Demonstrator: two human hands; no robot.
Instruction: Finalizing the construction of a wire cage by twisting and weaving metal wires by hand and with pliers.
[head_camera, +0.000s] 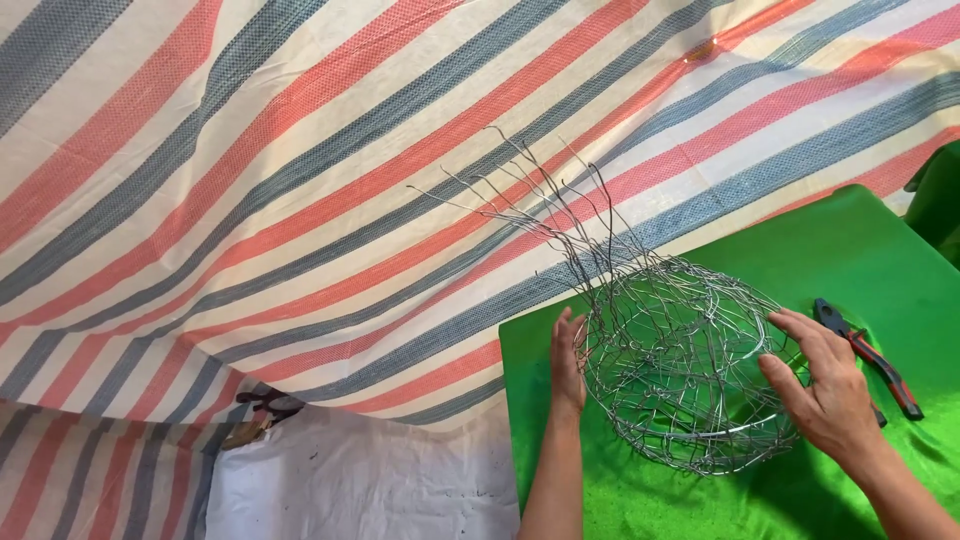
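Both of your palms cradle the round basket of woven silver wire (680, 375), which sits on the bench covered in bright green cloth (850, 250). Your left hand (567, 362) presses flat against its near-left side, fingers straight; your right hand (820, 385) spreads open over the right rim, touching rather than gripping, though the mesh makes the fingertip contact hard to read. Loose wire ends (530, 190) fan up and away from the basket's far edge. Red-and-black-handled pliers (870, 355) lie just beside your right hand. A striped red, blue and cream tarpaulin (300, 200) hangs behind. Those free ends could prick you, and uneven squeezing could dent the weave.
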